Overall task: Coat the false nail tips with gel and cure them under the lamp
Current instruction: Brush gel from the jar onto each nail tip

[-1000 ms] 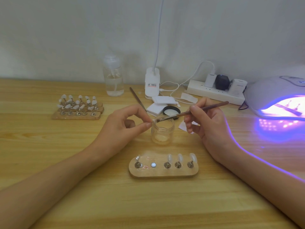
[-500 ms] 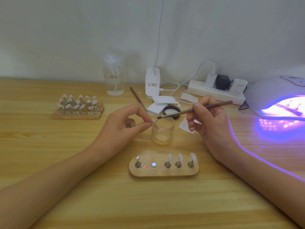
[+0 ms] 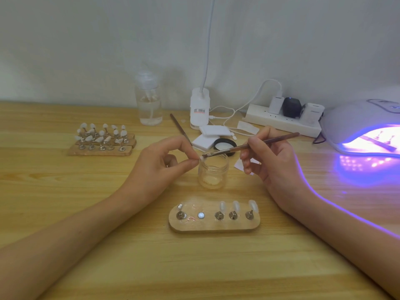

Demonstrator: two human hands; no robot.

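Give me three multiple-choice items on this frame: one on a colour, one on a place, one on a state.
1. What colour does the curing lamp glow? A green; B violet; C red.
2. Where is the tip of the brush? A at the pinched nail tip over the jar; B in the spray bottle; C on the near wooden holder.
3. The jar is: A capped; B tipped over; C open and upright.
Answers: 1 B, violet light spills from its opening onto the table. 2 A, the bristles meet the tip that the left hand pinches. 3 C, its mouth is bare, and a black lid lies behind it.
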